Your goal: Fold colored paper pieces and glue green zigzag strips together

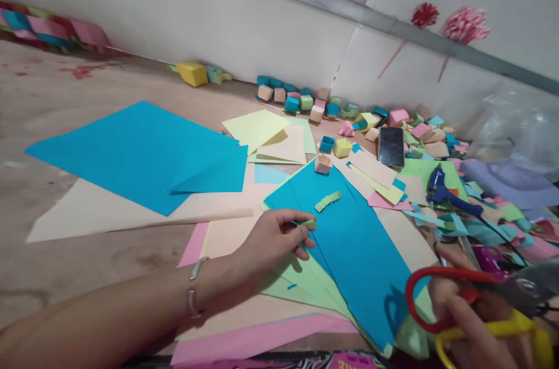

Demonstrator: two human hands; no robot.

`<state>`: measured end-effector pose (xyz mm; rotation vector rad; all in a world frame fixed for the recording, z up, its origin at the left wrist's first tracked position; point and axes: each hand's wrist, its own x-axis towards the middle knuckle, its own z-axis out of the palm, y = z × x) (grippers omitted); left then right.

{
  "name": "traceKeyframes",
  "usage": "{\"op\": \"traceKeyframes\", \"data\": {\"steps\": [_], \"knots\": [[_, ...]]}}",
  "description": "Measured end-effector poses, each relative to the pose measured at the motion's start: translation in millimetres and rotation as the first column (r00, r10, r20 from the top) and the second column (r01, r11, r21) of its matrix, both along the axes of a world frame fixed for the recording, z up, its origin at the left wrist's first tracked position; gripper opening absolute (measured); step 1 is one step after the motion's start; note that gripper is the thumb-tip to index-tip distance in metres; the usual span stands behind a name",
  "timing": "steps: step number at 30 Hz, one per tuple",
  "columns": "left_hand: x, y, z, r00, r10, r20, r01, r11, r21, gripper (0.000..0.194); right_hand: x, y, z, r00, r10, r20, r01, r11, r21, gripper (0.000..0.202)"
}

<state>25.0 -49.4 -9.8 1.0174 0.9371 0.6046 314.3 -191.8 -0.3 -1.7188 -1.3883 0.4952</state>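
Note:
My left hand (271,244) pinches a small light green paper piece (309,223) between thumb and fingers, just above a blue paper sheet (349,235). Another light green strip with a notched, wavy edge (328,201) lies on that sheet, a little beyond my fingertips. At the lower right, my right hand (474,322) has its fingers through the handles of a pair of scissors (452,272), one loop red and the other yellow. The scissors' blades point right and look blurred. A small open peach paper box (323,164) sits at the blue sheet's far corner.
A large blue sheet (131,153) lies at left. Small paper boxes (292,104) line the wall. A phone (391,146), a blue glue gun (449,191) with its cord, and many paper scraps crowd the right. Paper flowers (466,25) hang at the wall rail.

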Motion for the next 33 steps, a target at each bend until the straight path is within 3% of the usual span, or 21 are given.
{"op": "traceKeyframes", "data": {"steps": [3, 7, 12, 20, 27, 33], "knots": [[-0.3, -1.5, 4.6, 1.000, 0.007, 0.021, -0.007, 1.000, -0.029, 0.034, -1.7, 3.7, 1.8, 0.985, 0.021, 0.171, -0.028, 0.999, 0.037, 0.056], [0.4, -1.7, 11.1, 0.999, 0.006, 0.042, -0.003, 0.997, -0.075, 0.036, -18.3, 7.1, 14.9, 0.946, 0.113, 0.305, -0.107, 0.994, -0.035, 0.069], [-0.7, -3.9, 12.5, 0.990, 0.034, 0.134, -0.024, 0.997, -0.073, 0.033, -45.4, 23.3, 17.5, 0.758, 0.288, 0.585, -0.296, 0.951, -0.084, 0.074], [1.4, -10.4, 17.3, 0.978, 0.065, 0.196, -0.043, 0.992, -0.117, 0.022, -59.5, 39.1, -6.1, 0.717, 0.374, 0.588, -0.398, 0.913, -0.095, 0.088], [4.4, -10.3, 25.0, 0.986, 0.062, 0.154, -0.041, 0.990, -0.137, 0.009, -67.3, 39.3, -6.9, 0.720, 0.372, 0.586, -0.383, 0.917, -0.112, 0.087], [4.4, -11.7, 27.8, 0.982, 0.035, 0.186, -0.012, 0.992, -0.124, 0.020, -63.5, 39.3, -7.2, 0.692, 0.391, 0.607, -0.410, 0.905, -0.115, 0.087]]}}
